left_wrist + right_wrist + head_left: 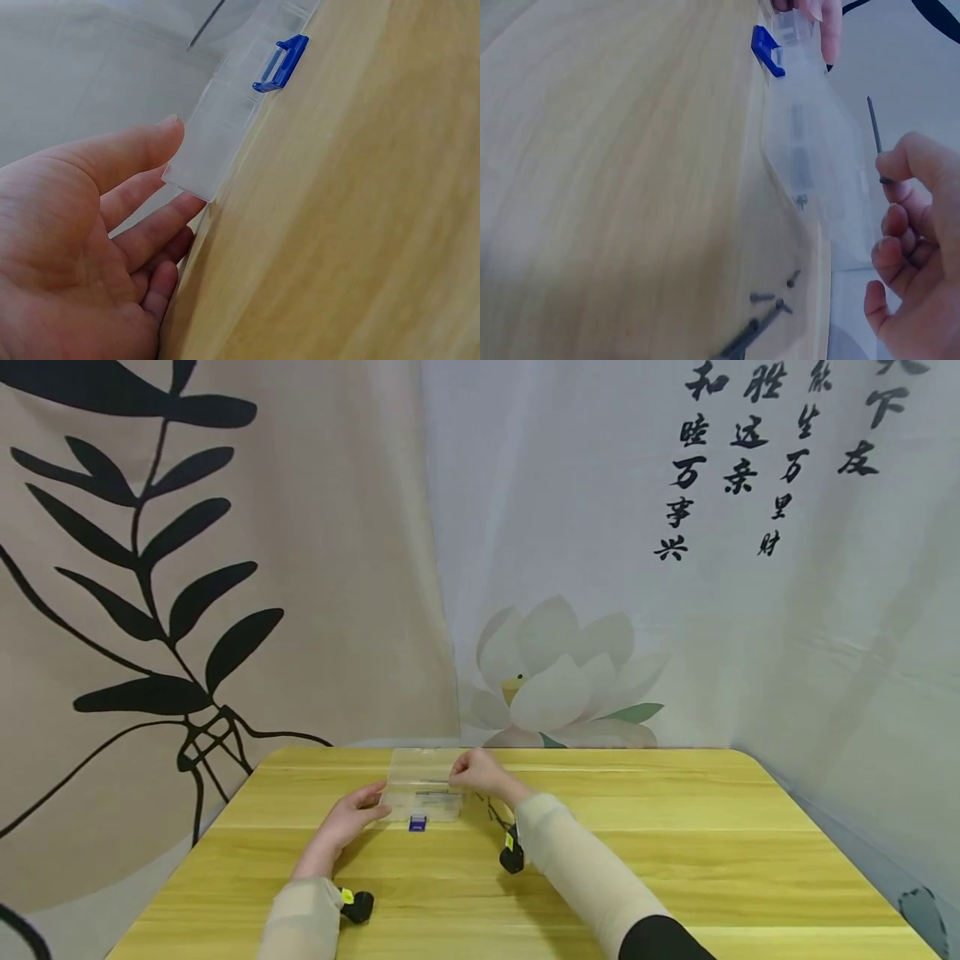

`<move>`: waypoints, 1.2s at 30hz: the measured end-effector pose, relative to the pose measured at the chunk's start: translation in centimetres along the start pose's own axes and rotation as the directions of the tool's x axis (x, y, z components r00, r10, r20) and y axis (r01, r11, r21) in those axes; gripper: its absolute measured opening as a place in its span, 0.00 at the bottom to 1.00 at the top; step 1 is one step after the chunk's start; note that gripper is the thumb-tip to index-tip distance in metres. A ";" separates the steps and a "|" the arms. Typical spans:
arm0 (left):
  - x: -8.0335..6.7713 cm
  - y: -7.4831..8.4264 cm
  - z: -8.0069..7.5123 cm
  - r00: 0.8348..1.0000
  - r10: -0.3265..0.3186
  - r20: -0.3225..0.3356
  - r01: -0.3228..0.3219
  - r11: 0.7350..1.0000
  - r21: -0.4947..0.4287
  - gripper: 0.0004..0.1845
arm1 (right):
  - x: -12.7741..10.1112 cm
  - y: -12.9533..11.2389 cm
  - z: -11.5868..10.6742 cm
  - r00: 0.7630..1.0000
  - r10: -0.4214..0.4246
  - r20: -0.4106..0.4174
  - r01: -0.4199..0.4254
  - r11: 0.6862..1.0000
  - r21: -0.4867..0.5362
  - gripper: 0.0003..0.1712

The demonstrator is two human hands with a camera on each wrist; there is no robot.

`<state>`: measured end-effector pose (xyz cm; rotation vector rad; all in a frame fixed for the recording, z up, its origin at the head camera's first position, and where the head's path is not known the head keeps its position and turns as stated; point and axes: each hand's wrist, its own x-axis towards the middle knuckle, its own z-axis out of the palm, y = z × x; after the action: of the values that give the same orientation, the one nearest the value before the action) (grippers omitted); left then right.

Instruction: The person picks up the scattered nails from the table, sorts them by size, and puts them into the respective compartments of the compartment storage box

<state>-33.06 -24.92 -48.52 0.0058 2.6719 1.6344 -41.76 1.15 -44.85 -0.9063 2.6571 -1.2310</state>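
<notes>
A clear plastic compartment box (426,764) with its lid raised lies near the far edge of the table; a blue latch (417,823) shows at its front. My left hand (348,818) holds the box's left end, thumb on one side and fingers around the corner (186,191). Above the box, my right hand (483,772) pinches a long dark screw (875,131) by its head between thumb and forefinger, the pointed end sticking out. A few small dark pieces (802,202) show through the box wall in the right wrist view.
Several loose dark screws (760,298) lie on the wooden table (675,843) just right of the box. Black wrist cameras (512,853) hang by both forearms. A printed curtain (360,568) stands behind the table's far edge.
</notes>
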 end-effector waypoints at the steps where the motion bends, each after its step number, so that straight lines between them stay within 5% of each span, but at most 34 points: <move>1: 0.0 0.0 0.0 1.000 0.003 0.001 -0.003 1.000 0.001 0.31 | 0.1 0.0 0.1 1.000 -0.001 -0.003 0.001 1.000 -0.013 0.10; 11: -0.1 0.3 0.1 1.000 0.008 -0.011 -0.008 1.000 -0.002 0.30 | 0.9 -0.7 1.4 1.000 0.003 -0.015 -0.005 0.990 -0.140 0.13; 18: -0.1 0.1 0.2 1.000 0.011 -0.017 -0.011 1.000 -0.003 0.30 | 1.1 -1.0 2.1 1.000 0.021 0.022 -0.018 0.990 -0.138 0.24; 27: -0.2 0.1 0.3 1.000 0.012 -0.018 -0.012 1.000 -0.020 0.30 | 1.4 -1.0 2.7 1.000 0.014 0.014 -0.011 0.983 -0.184 0.26; 36: -0.3 0.3 0.2 1.000 0.017 -0.017 -0.017 1.000 -0.024 0.29 | 1.7 -0.9 2.5 1.000 -0.002 0.021 0.004 0.995 -0.095 0.21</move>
<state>-32.79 -24.63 -48.30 0.0152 2.6708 1.6793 -41.94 -1.92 -45.66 -0.9304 2.7191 -1.0977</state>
